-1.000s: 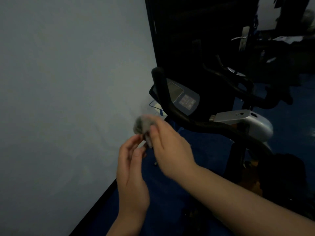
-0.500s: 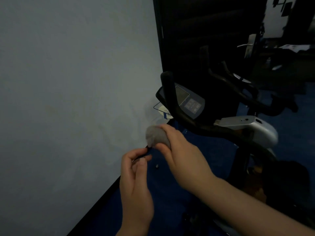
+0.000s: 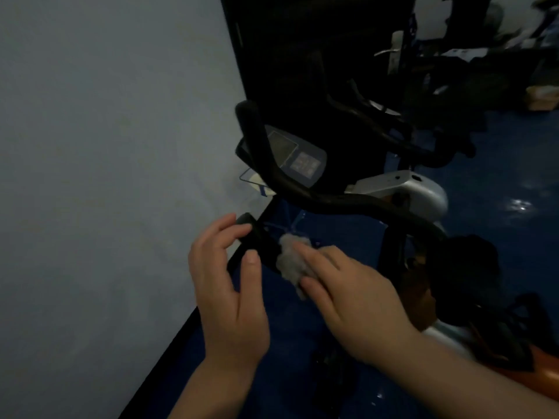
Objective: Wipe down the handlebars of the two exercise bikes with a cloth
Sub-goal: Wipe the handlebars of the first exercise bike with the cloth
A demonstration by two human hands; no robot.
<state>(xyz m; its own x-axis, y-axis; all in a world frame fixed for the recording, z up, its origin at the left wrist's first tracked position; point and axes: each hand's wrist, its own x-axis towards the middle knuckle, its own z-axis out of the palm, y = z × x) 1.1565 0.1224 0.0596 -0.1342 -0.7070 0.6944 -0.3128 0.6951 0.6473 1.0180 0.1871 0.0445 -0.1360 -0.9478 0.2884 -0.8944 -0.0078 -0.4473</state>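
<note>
The near exercise bike has a black curved handlebar (image 3: 329,204) running from an upright end near the wall round to the right. Its near left end (image 3: 257,237) juts toward me. My left hand (image 3: 227,285) grips that end, fingers over the top and thumb under. My right hand (image 3: 348,297) holds a crumpled grey cloth (image 3: 292,261) and presses it against the bar just right of my left hand. A second bike's dark handlebar (image 3: 390,131) shows farther back, dim and hard to make out.
A pale wall (image 3: 106,176) fills the left. The bike's console (image 3: 298,157) and silver body (image 3: 405,189) sit behind the bar. A dark door with a metal handle (image 3: 393,52) stands behind. The floor (image 3: 499,182) is glossy blue, with clutter at the far right.
Both hands moved to the handlebar's near end. My left hand took hold of the bar end, and my right hand brought the cloth down onto the bar. The view shifted downward.
</note>
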